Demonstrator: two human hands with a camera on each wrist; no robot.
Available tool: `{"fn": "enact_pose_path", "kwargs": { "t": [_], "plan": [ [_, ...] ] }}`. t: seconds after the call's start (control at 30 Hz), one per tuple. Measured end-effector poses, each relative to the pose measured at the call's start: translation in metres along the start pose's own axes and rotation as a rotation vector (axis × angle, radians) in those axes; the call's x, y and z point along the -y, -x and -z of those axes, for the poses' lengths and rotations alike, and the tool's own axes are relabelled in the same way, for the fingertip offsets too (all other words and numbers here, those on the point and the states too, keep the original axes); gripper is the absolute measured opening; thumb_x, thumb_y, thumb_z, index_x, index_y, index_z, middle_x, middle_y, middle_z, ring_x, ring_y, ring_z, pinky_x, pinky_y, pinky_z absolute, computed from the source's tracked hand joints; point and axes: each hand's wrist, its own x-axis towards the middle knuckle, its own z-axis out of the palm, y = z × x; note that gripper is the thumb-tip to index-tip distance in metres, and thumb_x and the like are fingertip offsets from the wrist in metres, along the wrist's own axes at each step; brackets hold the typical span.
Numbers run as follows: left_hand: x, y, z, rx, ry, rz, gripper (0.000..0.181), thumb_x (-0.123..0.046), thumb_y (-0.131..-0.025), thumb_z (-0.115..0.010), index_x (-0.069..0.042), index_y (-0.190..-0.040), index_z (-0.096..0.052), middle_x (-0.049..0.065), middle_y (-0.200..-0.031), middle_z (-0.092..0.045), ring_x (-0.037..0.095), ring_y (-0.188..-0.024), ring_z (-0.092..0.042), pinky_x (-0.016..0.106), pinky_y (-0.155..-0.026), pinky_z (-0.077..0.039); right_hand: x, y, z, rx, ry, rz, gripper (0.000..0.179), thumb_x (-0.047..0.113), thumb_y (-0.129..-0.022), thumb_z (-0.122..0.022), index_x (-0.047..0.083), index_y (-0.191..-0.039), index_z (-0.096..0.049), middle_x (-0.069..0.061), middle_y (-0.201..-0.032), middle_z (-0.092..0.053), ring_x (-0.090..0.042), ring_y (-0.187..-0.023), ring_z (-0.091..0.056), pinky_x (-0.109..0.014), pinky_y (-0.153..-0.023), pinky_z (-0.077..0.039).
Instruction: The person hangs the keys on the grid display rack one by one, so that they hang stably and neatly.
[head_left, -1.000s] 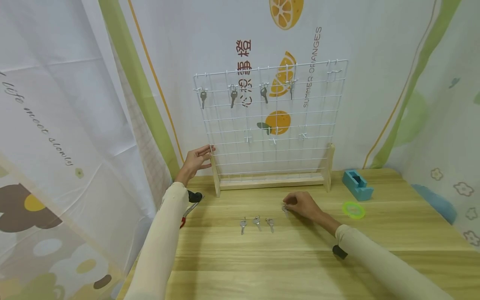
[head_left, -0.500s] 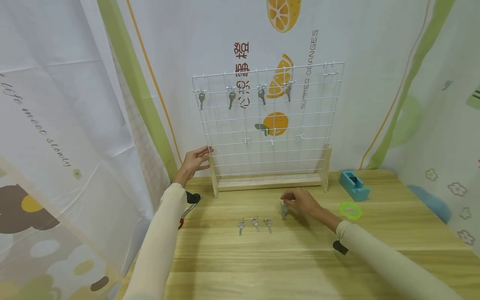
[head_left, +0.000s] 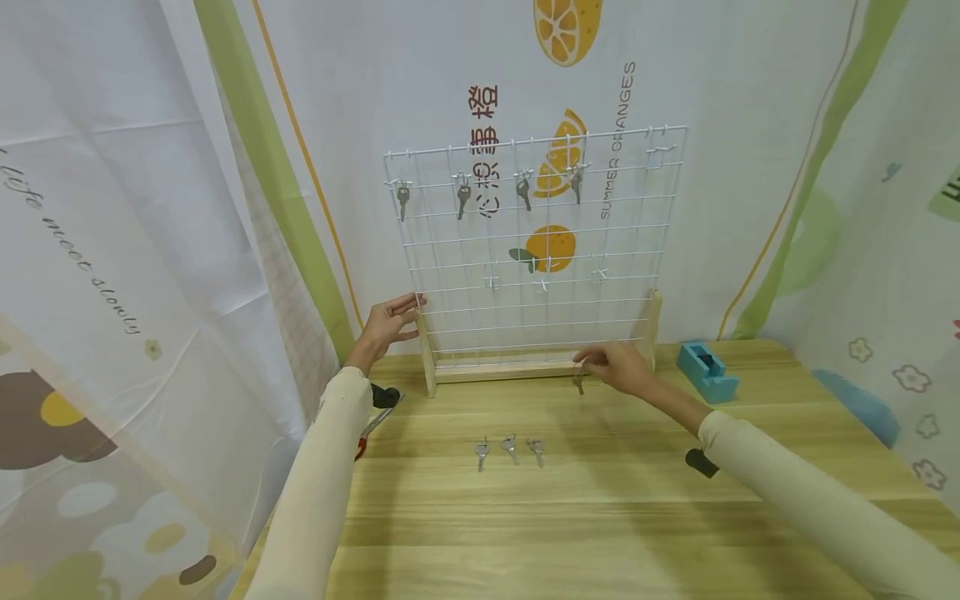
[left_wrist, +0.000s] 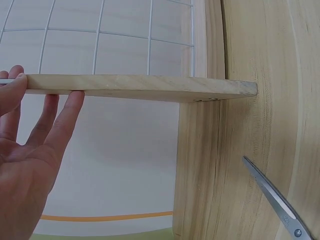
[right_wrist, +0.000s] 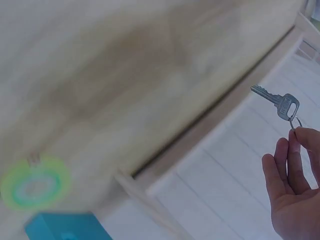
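Observation:
My right hand (head_left: 621,367) pinches a key (right_wrist: 282,102) by its small ring between thumb and fingertips. The key dangles in front of the rack's wooden base bar (head_left: 510,374), above the table. At the left end of the white wire grid rack (head_left: 450,244), my left hand (head_left: 386,325) grips the top of the wooden upright (left_wrist: 140,85), thumb on one side and fingers on the other. Several keys hang from hooks along the upper row, among them a key (head_left: 523,192). A hook (head_left: 660,153) at the upper right carries nothing. Three lower hooks (head_left: 542,286) are bare too.
Three keys (head_left: 510,448) with rings lie in a row on the wooden table (head_left: 480,525). Scissors (left_wrist: 277,200) with red handles lie by my left forearm. A blue tape dispenser (head_left: 707,372) stands right of the rack, near a yellow-green ring (right_wrist: 35,185). Printed curtains surround the table.
My right hand has lifted the key off the table and carried it forward toward the rack's base. My left hand has stayed on the upright.

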Motion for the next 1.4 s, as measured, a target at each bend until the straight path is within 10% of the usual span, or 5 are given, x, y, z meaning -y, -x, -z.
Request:
{"fn": "enact_pose_path", "kwargs": {
  "t": [0.3,0.53,1.07,1.4],
  "plan": [
    [-0.001,-0.002,0.001,0.025,0.002,-0.011,0.056,-0.008,-0.108,-0.057,-0.007,-0.161,-0.038,0.013,-0.159,-0.046,0.031,-0.149,-0.041,0.053,-0.11,-0.049,0.009,-0.017,0.063,0.014,0.032,-0.019,0.014,-0.002,-0.097,-0.069,-0.003,-0.109,-0.077,-0.02,-0.092,-0.077,-0.01,-0.05,-0.047,-0.02,-0.046,-0.035],
    [0.001,0.003,0.009,0.015,-0.049,-0.035,0.058,-0.007,-0.108,-0.056,-0.013,-0.162,-0.036,0.013,-0.158,-0.047,0.032,-0.147,-0.043,0.051,-0.106,-0.053,0.028,-0.035,0.114,-0.073,0.111,-0.001,0.015,0.0,-0.098,-0.07,-0.001,-0.109,-0.079,-0.02,-0.093,-0.078,-0.032,-0.077,-0.076,-0.018,-0.052,-0.042],
    [0.004,0.009,0.012,0.024,-0.07,-0.039,0.058,-0.005,-0.109,-0.054,-0.012,-0.163,-0.034,0.016,-0.159,-0.046,0.034,-0.147,-0.042,0.052,-0.106,-0.052,0.062,-0.071,0.214,-0.31,0.166,-0.1,0.016,0.005,-0.099,-0.069,0.002,-0.111,-0.08,-0.022,-0.1,-0.077,-0.041,-0.096,-0.075,-0.005,-0.057,-0.042],
    [0.002,0.001,0.006,0.049,-0.087,-0.051,0.057,-0.004,-0.108,-0.054,-0.011,-0.162,-0.036,0.016,-0.158,-0.047,0.034,-0.146,-0.044,0.048,-0.102,-0.056,0.068,-0.083,0.252,-0.475,0.166,-0.174,0.02,0.011,-0.1,-0.068,0.005,-0.116,-0.08,-0.019,-0.111,-0.076,0.022,-0.072,-0.053,-0.006,-0.059,-0.043]
  ]
}}
